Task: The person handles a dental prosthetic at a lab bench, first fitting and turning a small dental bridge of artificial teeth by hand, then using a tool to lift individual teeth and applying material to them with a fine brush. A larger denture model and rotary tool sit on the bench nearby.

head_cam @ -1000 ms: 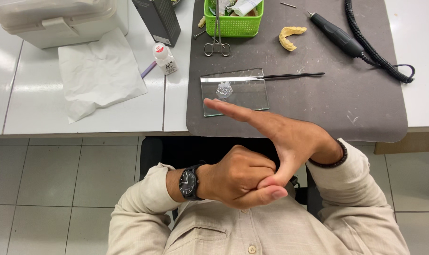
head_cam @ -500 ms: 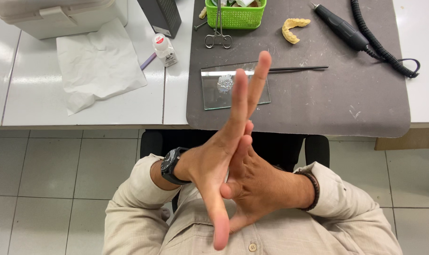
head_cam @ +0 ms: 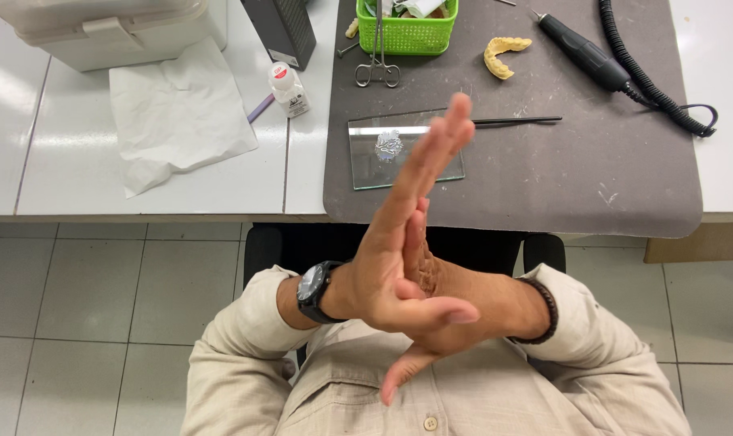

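1. Your left hand (head_cam: pixel 399 266) is flat and open, fingers straight and pressed together, pointing toward 1 o'clock; its thumb juts out to 3 o'clock over your chest. It grips nothing — only its palm lies against your other hand. A black wristwatch (head_cam: pixel 312 292) sits on that wrist at 9 o'clock from the palm.
2. Your right hand (head_cam: pixel 427 323) lies underneath, palm to palm with the left and mostly hidden by it. It is open too, with nothing in it; its fingers point down toward 7 o'clock over your beige shirt (head_cam: pixel 431 396), and a dark bead bracelet (head_cam: pixel 546 311) rings the wrist.
3. Beyond your fingertips, at 12 o'clock, a glass slab (head_cam: pixel 366 157) lies on the grey mat (head_cam: pixel 560 169), a small pale smear near its middle. Your left fingertips overlap its right end in view; I cannot tell whether they touch it.
4. A thin black instrument (head_cam: pixel 520 121) lies on the mat just at 2 o'clock from the slab.
5. Farther off on the mat: metal forceps (head_cam: pixel 377 69) at 12 o'clock, a green basket (head_cam: pixel 411 34) behind them, a yellow dental cast (head_cam: pixel 502 55) at 1 o'clock and a black handpiece (head_cam: pixel 584 52) with a coiled cord at 2 o'clock.
6. At 10 o'clock, on the white bench (head_cam: pixel 60 178) — a crumpled paper towel (head_cam: pixel 177 113) and a small white bottle (head_cam: pixel 287 87).
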